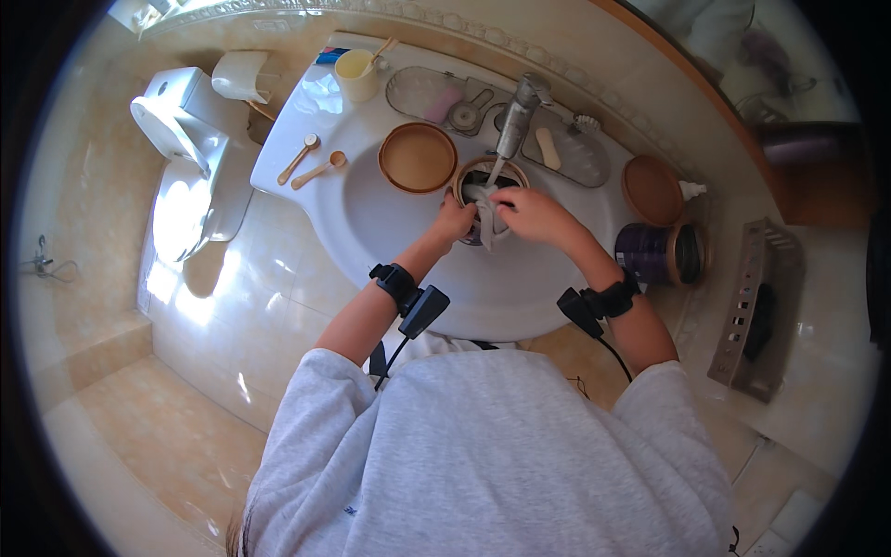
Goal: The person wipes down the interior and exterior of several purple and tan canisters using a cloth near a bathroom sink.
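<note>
A dark tin with a gold-coloured rim is in the white washbasin, under the tap. What looks like a thin stream of water falls from the spout into the tin. My left hand grips the tin's near left side, its thumb by the rim. A whitish cloth hangs out over the tin's near edge. With closed fingers, my right hand holds the cloth at the tin's mouth. The tin's lower part is mostly hidden by my hands and the cloth.
Left of the tin sits a round brown lid. Two scoops and a yellow cup stand on the left counter. To the right are another brown lid, a purple tin on its side and a plastic basket.
</note>
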A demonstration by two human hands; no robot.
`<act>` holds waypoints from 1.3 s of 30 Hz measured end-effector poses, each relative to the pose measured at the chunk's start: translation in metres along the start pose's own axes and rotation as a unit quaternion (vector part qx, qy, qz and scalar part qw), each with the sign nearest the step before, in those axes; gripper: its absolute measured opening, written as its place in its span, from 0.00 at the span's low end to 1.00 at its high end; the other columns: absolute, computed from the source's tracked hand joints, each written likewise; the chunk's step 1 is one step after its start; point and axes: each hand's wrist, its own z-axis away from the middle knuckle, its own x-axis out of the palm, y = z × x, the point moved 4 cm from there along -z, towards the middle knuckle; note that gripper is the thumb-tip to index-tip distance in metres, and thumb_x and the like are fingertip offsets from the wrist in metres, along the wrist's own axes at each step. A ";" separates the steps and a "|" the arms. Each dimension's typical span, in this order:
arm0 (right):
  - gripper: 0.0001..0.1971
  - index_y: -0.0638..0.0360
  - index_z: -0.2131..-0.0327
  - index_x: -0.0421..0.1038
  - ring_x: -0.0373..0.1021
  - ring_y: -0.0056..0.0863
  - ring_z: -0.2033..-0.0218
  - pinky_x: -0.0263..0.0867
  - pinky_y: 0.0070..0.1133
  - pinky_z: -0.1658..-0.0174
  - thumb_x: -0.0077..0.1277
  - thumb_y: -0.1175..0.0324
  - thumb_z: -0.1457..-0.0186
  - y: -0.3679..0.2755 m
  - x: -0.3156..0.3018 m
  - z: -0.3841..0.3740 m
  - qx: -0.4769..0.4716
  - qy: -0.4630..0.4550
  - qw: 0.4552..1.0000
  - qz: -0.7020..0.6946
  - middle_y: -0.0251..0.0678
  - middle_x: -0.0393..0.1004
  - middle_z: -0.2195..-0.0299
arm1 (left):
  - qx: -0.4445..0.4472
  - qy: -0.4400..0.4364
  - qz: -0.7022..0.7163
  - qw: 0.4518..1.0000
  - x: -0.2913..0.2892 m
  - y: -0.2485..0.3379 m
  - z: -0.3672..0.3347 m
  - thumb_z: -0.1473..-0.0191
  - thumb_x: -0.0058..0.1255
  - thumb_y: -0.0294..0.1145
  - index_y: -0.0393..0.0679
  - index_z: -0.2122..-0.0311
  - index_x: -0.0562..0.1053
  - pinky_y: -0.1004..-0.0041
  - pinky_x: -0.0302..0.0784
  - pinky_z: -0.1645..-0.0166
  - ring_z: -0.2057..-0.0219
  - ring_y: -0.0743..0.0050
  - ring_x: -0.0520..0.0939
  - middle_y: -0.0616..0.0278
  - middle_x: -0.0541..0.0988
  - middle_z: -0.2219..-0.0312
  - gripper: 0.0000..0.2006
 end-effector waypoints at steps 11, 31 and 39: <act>0.13 0.63 0.67 0.68 0.66 0.39 0.66 0.61 0.27 0.62 0.37 0.67 0.53 0.018 0.000 0.001 -0.021 0.037 0.999 -0.006 0.44 0.70 0.69 | 0.012 0.019 0.004 1.000 0.002 -0.002 -0.003 0.55 0.36 0.32 0.47 0.51 0.49 0.68 0.73 0.66 0.61 0.67 0.69 0.58 0.63 0.60 0.23; 0.17 0.61 0.57 0.61 0.60 0.37 0.56 0.58 0.24 0.55 0.38 0.74 0.55 -0.013 -0.093 0.013 -0.139 0.498 0.856 0.007 0.43 0.62 0.56 | -0.003 0.043 0.011 0.999 0.008 0.005 0.001 0.55 0.39 0.32 0.44 0.53 0.53 0.66 0.76 0.69 0.65 0.60 0.73 0.53 0.66 0.62 0.22; 0.19 0.61 0.58 0.62 0.56 0.32 0.51 0.57 0.24 0.54 0.35 0.77 0.58 -0.012 -0.053 0.015 -0.143 0.381 0.906 0.116 0.40 0.58 0.53 | -0.113 -0.102 0.196 0.969 0.017 -0.002 -0.010 0.52 0.35 0.30 0.31 0.59 0.61 0.65 0.77 0.68 0.68 0.56 0.75 0.50 0.70 0.65 0.16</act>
